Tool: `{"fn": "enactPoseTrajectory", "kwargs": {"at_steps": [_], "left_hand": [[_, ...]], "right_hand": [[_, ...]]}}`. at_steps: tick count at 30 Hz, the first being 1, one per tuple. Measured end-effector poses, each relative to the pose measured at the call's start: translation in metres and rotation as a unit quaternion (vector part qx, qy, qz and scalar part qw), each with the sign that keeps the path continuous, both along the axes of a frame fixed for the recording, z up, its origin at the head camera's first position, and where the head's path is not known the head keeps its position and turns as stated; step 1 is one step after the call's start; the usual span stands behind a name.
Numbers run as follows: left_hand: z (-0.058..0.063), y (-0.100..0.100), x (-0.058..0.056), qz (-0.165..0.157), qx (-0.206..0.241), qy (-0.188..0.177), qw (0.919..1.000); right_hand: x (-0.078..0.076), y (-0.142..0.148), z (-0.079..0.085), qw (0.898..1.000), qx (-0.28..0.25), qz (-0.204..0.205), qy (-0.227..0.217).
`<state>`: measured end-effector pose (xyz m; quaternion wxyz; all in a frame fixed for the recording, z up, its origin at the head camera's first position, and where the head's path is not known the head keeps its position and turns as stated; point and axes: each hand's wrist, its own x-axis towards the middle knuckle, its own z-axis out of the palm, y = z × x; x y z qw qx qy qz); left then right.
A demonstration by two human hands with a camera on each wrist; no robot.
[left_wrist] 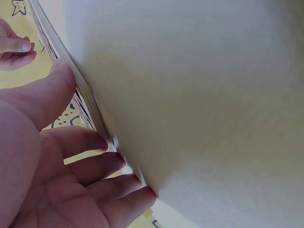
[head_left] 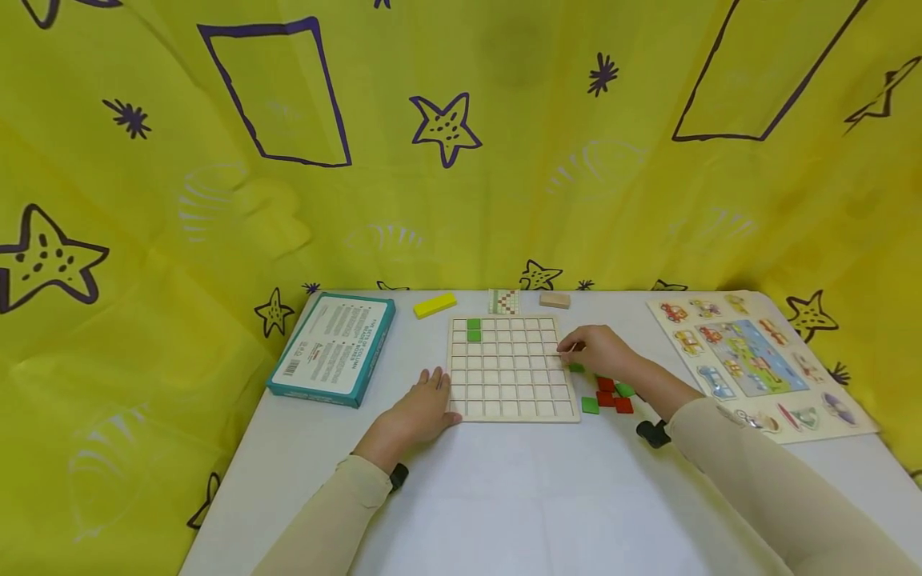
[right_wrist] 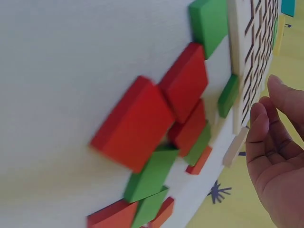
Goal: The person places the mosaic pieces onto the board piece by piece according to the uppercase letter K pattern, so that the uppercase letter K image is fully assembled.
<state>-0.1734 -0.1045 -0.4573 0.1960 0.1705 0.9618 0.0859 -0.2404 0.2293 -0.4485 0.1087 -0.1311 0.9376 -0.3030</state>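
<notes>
A pale wooden grid board (head_left: 513,376) lies on the table, with two green tiles (head_left: 474,330) in its upper left squares. My left hand (head_left: 421,408) rests at the board's left edge, fingertips along the side and thumb near the lower corner. Over the right edge hovers my right hand (head_left: 601,352), its thumb and fingers bent towards each other; I see no tile between them. One green tile (right_wrist: 229,96) lies below it, beside the board. Several red tiles (right_wrist: 137,123) and green tiles (right_wrist: 152,175) lie loosely piled to the right, some overlapping.
Behind the board are a yellow block (head_left: 435,305), a small pattern card (head_left: 504,302) and a wooden block (head_left: 555,300). A teal-edged box (head_left: 333,348) lies at the left. A picture puzzle board (head_left: 763,364) lies at the right. A yellow curtain (head_left: 461,208) hangs behind.
</notes>
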Motion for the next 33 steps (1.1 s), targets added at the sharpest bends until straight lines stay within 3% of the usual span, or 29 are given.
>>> {"fn": "enactPoseTrajectory", "kwargs": {"at_steps": [16,33], "left_hand": [[-0.001,-0.001,-0.003,-0.013,-0.004,0.008,0.9999],[0.001,-0.001,0.000,-0.008,0.002,0.005,1.0000]], "right_hand": [[0.003,0.015,-0.012,1.000,0.009,0.003,0.001],[0.003,0.016,-0.013,1.000,-0.006,-0.012,-0.011]]}}
